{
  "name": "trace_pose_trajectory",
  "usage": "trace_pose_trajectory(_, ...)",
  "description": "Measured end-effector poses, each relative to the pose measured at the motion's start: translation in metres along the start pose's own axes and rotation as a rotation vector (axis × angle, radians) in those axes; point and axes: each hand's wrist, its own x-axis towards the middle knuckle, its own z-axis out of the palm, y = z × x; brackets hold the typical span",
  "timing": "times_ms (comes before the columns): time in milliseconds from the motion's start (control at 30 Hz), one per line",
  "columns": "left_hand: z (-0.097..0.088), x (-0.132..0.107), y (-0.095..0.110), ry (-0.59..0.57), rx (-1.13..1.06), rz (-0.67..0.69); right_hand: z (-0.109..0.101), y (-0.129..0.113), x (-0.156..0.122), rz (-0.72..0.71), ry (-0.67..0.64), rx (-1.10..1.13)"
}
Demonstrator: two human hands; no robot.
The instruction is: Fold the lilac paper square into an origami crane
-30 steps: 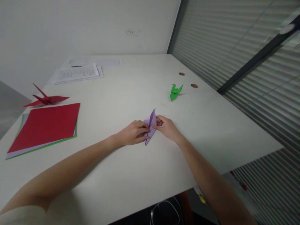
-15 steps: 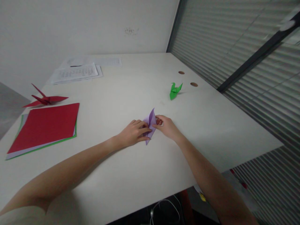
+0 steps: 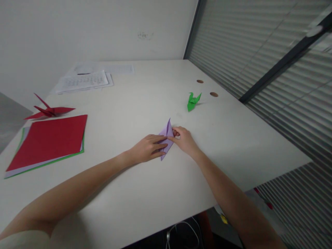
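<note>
A partly folded purple paper point(image 3: 167, 133) lies on the white table point(image 3: 145, 193) in front of me, shaped like a narrow kite with its tip pointing away. My left hand point(image 3: 147, 148) rests flat on its left side, fingers stretched out and pressing it down. My right hand point(image 3: 183, 140) pinches the right edge of the purple paper between thumb and fingers, its other fingers curled.
A green paper crane point(image 3: 192, 101) stands beyond my hands. At the left lie a stack of coloured sheets with red on top point(image 3: 49, 140) and a red paper crane point(image 3: 48, 110). Printed papers point(image 3: 83, 81) sit at the back. Two brown round caps point(image 3: 214, 94) sit near the slatted wall.
The fingers of my left hand have stretched out flatter over the purple paper. The paper and my right hand have barely moved.
</note>
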Motion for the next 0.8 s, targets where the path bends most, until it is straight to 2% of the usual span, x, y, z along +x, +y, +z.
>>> trace_pose_trajectory(133,-0.002,0.001,0.001,-0.002,-0.005,-0.002,0.002,0.002,0.000,0.043,-0.002,-0.068)
trace_pose_trajectory(300,-0.005,0.001,0.005,-0.010,-0.019,-0.034,0.005,-0.001,-0.001,0.074,0.057,-0.222)
trace_pose_trajectory(533,-0.008,0.002,0.005,-0.028,-0.006,-0.040,0.005,-0.009,-0.002,0.049,0.061,-0.328)
trace_pose_trajectory(633,-0.011,0.003,0.008,-0.060,0.019,-0.034,0.006,-0.007,-0.002,0.015,0.065,-0.259)
trace_pose_trajectory(800,-0.017,0.006,0.009,-0.076,0.008,-0.006,0.003,0.002,0.002,0.081,0.143,0.085)
